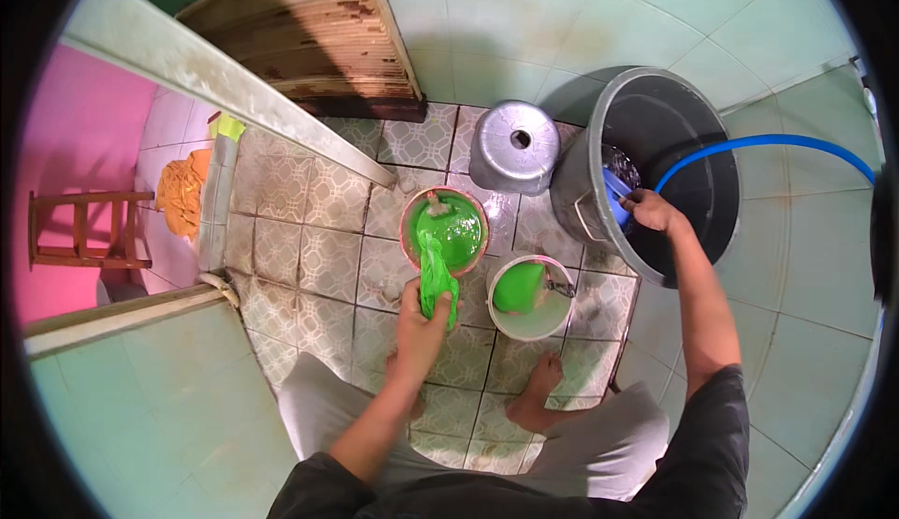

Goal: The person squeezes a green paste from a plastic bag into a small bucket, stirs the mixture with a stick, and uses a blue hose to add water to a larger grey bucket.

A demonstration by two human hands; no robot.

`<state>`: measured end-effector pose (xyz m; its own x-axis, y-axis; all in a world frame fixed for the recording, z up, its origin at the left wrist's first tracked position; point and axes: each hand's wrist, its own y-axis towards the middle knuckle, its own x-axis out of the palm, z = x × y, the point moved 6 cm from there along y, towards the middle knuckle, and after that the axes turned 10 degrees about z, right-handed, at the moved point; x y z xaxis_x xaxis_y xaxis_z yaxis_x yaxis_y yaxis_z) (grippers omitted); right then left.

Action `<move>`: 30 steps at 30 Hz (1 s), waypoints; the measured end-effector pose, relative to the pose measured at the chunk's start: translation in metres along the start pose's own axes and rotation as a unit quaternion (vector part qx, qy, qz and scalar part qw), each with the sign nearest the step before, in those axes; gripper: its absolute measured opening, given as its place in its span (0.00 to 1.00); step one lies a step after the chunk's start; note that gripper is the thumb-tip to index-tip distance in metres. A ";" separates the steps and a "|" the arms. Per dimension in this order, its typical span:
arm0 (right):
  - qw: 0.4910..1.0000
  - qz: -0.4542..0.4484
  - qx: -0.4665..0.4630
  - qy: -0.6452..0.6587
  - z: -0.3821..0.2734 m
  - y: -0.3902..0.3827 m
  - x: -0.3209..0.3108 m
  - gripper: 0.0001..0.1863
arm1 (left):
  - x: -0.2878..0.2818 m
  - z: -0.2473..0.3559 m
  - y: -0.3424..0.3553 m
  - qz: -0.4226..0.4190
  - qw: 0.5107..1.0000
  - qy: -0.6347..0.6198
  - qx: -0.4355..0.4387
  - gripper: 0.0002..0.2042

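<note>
My left hand (pixel 420 333) is closed around a green cloth (pixel 436 277), which stretches over the near side of the bucket (pixel 405 236) of glossy green; whether its far end dips in, I can't tell. My right hand (pixel 657 213) grasps a blue dipper (pixel 614 197) inside the barrel (pixel 578 186), just beside the blue hose (pixel 749 141). The white pail (pixel 526 325) stands between them, near my foot (pixel 537 395).

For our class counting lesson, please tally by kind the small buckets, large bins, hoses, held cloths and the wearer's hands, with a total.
Small buckets: 2
Large grey bin: 1
Blue hose: 1
Held green cloth: 1
Hands (left hand, right hand): 2
Total: 7
</note>
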<state>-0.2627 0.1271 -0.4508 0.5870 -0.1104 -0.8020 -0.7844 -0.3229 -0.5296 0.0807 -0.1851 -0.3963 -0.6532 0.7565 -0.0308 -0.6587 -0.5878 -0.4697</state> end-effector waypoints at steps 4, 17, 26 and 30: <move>0.995 -0.046 -0.044 -0.072 -0.018 0.001 -0.011 0.25 | 0.033 -0.031 0.024 0.042 0.995 -0.085 0.016 0.14; 0.959 0.239 0.009 -0.155 0.025 -0.028 -0.094 0.22 | 0.059 -0.024 0.027 0.080 0.974 0.004 0.211 0.16; 0.837 0.348 -0.209 -0.367 0.021 -0.001 -0.101 0.25 | 0.041 -0.039 0.051 0.063 0.969 0.075 0.225 0.21; 0.828 0.208 -0.008 -0.520 0.064 0.035 -0.100 0.25 | 0.032 -0.048 0.064 0.101 0.942 0.216 0.236 0.26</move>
<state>-0.3615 0.1872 -0.4070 -0.2307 0.6510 -0.7232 -0.8678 -0.4738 -0.1496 0.0354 -0.1845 -0.4693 -0.6369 0.6024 -0.4812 -0.6968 -0.7168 0.0251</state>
